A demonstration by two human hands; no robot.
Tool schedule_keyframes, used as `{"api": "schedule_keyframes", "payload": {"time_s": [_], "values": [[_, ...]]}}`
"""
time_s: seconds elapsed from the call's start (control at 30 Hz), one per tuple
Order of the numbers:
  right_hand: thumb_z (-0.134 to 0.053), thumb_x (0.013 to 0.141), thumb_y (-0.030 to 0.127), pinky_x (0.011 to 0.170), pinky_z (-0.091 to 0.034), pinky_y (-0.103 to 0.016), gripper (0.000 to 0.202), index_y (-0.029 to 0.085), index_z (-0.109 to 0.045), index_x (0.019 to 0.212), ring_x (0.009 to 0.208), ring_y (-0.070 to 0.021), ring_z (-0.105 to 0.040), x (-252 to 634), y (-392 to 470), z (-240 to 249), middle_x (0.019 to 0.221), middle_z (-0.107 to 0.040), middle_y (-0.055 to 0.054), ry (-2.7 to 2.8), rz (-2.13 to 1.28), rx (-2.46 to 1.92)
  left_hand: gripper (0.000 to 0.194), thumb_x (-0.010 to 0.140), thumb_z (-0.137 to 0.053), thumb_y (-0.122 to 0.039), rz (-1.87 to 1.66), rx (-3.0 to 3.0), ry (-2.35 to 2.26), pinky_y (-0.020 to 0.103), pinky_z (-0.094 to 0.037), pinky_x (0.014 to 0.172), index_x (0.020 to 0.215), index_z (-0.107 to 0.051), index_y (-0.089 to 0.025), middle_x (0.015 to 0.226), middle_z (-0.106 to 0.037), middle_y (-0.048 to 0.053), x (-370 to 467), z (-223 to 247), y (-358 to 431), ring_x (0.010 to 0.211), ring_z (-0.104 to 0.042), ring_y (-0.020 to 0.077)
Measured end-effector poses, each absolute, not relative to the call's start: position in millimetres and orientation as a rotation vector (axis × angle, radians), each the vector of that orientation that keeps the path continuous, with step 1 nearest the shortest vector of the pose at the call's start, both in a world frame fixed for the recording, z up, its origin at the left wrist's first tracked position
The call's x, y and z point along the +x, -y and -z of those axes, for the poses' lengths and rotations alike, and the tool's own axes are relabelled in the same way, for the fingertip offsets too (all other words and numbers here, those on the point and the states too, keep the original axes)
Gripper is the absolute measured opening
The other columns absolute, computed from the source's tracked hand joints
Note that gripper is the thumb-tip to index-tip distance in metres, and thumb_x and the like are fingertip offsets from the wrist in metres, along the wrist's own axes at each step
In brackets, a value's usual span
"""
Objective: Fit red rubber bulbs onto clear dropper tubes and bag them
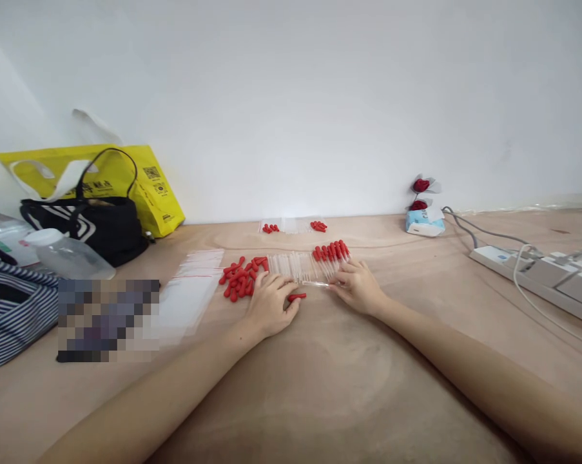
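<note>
My right hand [358,286] pinches the right end of a clear glass dropper tube [316,284], which lies level just above the table. My left hand [272,304] rests palm down, its fingers stretched towards the tube's left end and its thumb apart. A single red rubber bulb [298,297] sits by the left thumb and fingertips, apparently on the table. Beyond the hands is a row of bare glass tubes [288,265]. To its right, several tubes capped with red bulbs [331,250] lie side by side. A pile of loose red bulbs [237,278] is left of my left hand.
Clear plastic bags [189,290] lie left of the pile. Two small groups of red bulbs [318,226] in clear bags are near the wall. A power strip [542,277] with cables and a tissue pack [425,222] stand right; bags and a plastic bottle [73,254] stand left.
</note>
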State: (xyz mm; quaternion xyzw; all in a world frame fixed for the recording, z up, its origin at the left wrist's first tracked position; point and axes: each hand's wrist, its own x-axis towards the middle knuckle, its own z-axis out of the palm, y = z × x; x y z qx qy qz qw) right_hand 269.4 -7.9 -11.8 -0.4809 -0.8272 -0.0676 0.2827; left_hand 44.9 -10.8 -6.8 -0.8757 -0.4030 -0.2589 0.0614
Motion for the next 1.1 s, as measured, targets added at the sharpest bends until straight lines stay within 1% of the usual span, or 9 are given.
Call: {"api": "schedule_keyframes", "payload": {"time_s": [0.07, 0.17, 0.27, 0.4, 0.5, 0.67, 0.87, 1.0, 1.1], "values": [[-0.053, 0.079, 0.035, 0.068, -0.027, -0.029, 0.02, 0.02, -0.064, 0.072, 0.077, -0.0159, -0.046, 279.2, 17.3, 15.5, 0.073, -0.057, -0.004, 2.244, 0.179, -1.25, 0.024, 0.076, -0.051, -0.03, 0.777, -2.646, 1.192, 0.05, -0.019, 0.098, 0.096, -0.063, -0.022, 0.114, -0.057, 0.007, 44.5, 8.7, 9.4, 0.107, -0.047, 0.025], [-0.053, 0.079, 0.037, 0.068, -0.027, -0.029, 0.02, 0.022, -0.065, 0.073, 0.077, -0.0151, -0.046, 283.9, 21.6, 17.0, 0.074, -0.056, -0.003, 2.285, 0.162, -1.248, 0.023, 0.079, -0.049, -0.033, 0.735, -2.66, 1.187, 0.053, -0.018, 0.099, 0.094, -0.066, -0.025, 0.121, -0.053, 0.006, 44.1, 11.1, 7.5, 0.115, -0.041, 0.0264], [-0.054, 0.078, 0.039, 0.069, -0.027, -0.029, 0.019, 0.024, -0.065, 0.078, 0.079, -0.0149, -0.048, 279.6, 19.4, 16.2, 0.077, -0.057, -0.002, 2.29, 0.115, -1.261, 0.021, 0.081, -0.049, -0.033, 0.72, -2.679, 1.195, 0.053, -0.019, 0.1, 0.089, -0.067, -0.028, 0.118, -0.055, 0.004, 43.8, 11.9, 6.7, 0.116, -0.041, 0.0257], [-0.054, 0.078, 0.04, 0.07, -0.027, -0.03, 0.021, 0.027, -0.065, 0.09, 0.083, -0.0149, -0.05, 268.2, 17.7, 17.8, 0.087, -0.059, -0.002, 2.251, 0.05, -1.276, 0.022, 0.082, -0.048, -0.031, 0.724, -2.693, 1.174, 0.053, -0.019, 0.1, 0.092, -0.067, -0.027, 0.119, -0.055, 0.006, 43.6, 11.0, 6.9, 0.117, -0.041, 0.0259], [-0.054, 0.079, 0.034, 0.071, -0.026, -0.031, 0.015, 0.028, -0.067, 0.085, 0.084, -0.0151, -0.05, 260.1, 17.9, 21.2, 0.087, -0.06, -0.001, 2.209, 0.012, -1.305, 0.022, 0.083, -0.046, -0.03, 0.718, -2.69, 1.158, 0.053, -0.017, 0.102, 0.093, -0.066, -0.025, 0.118, -0.055, 0.006, 44.2, 10.1, 6.6, 0.117, -0.041, 0.0253], [-0.054, 0.079, 0.025, 0.072, -0.028, -0.031, 0.012, 0.021, -0.065, 0.074, 0.083, -0.016, -0.048, 253.1, 18.1, 24.6, 0.084, -0.061, -0.002, 2.173, 0.058, -1.297, 0.023, 0.086, -0.043, -0.025, 0.735, -2.693, 1.136, 0.05, -0.017, 0.103, 0.091, -0.064, -0.021, 0.115, -0.058, 0.005, 45.3, 9.7, 6.2, 0.116, -0.044, 0.0227], [-0.048, 0.082, 0.021, 0.078, -0.03, -0.031, 0.012, 0.017, -0.059, 0.077, 0.082, -0.016, -0.05, 251.5, 22.1, 24.0, 0.08, -0.063, -0.004, 2.128, 0.144, -1.221, 0.021, 0.086, -0.041, -0.022, 0.778, -2.684, 1.099, 0.051, -0.015, 0.104, 0.09, -0.062, -0.02, 0.112, -0.06, 0.005, 44.6, 10.1, 6.5, 0.115, -0.045, 0.022], [-0.044, 0.084, 0.021, 0.091, -0.022, -0.036, 0.014, 0.018, -0.057, 0.077, 0.082, -0.0144, -0.053, 249.1, 25.8, 25.0, 0.077, -0.065, -0.002, 2.102, 0.245, -1.181, 0.022, 0.087, -0.04, -0.02, 0.843, -2.681, 1.06, 0.052, -0.01, 0.105, 0.093, -0.061, -0.019, 0.101, -0.065, 0.003, 46.1, 8.7, 7.4, 0.11, -0.05, 0.0214], [-0.043, 0.084, 0.021, 0.094, -0.017, -0.038, 0.017, 0.019, -0.057, 0.076, 0.082, -0.0139, -0.054, 247.8, 26.7, 26.1, 0.072, -0.066, -0.001, 2.078, 0.309, -1.161, 0.022, 0.087, -0.039, -0.021, 0.891, -2.675, 1.047, 0.053, -0.007, 0.105, 0.093, -0.06, -0.02, 0.094, -0.068, 0.002, 46.8, 7.9, 8.3, 0.105, -0.054, 0.0209]]}}
